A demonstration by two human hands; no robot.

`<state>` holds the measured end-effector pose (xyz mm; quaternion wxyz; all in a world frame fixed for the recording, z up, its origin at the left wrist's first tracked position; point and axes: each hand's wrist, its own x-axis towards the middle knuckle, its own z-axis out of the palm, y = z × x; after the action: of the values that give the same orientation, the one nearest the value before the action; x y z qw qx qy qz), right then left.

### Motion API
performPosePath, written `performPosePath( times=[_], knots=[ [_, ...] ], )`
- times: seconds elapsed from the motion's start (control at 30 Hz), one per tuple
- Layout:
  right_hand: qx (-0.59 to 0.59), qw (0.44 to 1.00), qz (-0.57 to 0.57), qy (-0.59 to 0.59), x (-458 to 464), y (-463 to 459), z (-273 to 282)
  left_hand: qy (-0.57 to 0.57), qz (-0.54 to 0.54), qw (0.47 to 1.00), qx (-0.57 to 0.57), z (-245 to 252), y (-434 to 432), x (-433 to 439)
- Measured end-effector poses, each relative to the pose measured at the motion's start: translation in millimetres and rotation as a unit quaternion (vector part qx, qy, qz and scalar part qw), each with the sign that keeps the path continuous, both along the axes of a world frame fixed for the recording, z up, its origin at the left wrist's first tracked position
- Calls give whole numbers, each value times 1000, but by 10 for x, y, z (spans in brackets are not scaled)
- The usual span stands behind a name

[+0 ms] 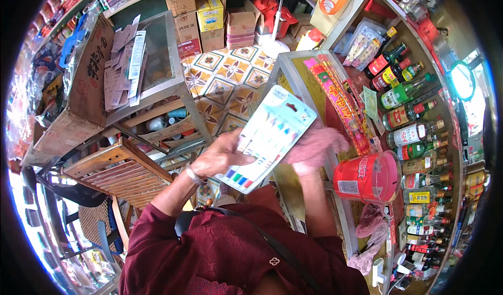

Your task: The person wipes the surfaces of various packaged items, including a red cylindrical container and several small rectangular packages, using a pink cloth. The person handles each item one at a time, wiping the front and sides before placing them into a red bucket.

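My left hand [220,153] grips the left edge of a blister pack [271,138] that seems to hold several toothbrushes with coloured handle ends. The pack is tilted, its hang hole towards the upper right. Behind its right side, my right hand [308,167] holds a pink cloth [320,144], which is blurred and lies against or close to the pack. Part of the right hand is hidden by the cloth.
On the right, a counter edge bears a red plastic bucket [355,177], a long red and pink package [342,106] and rows of bottles [404,134]. At left stand a wooden chair [125,173], a glass-topped case [159,51] with stacked packs, and a large carton [84,75].
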<state>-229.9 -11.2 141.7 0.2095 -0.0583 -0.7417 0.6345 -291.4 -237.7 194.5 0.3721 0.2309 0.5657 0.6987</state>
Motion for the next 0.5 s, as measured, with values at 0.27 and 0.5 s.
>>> performPosePath(
  times=[0.27, 0.5],
  knots=[
    [-190, 979, -53, 53, 229, -218, -831, -40, 7, 997, 67, -160, 393, 51],
    [-414, 899, 66, 126, 329, -148, -601, 144, 100, 975, -134, -85, 301, -135]
  ],
)
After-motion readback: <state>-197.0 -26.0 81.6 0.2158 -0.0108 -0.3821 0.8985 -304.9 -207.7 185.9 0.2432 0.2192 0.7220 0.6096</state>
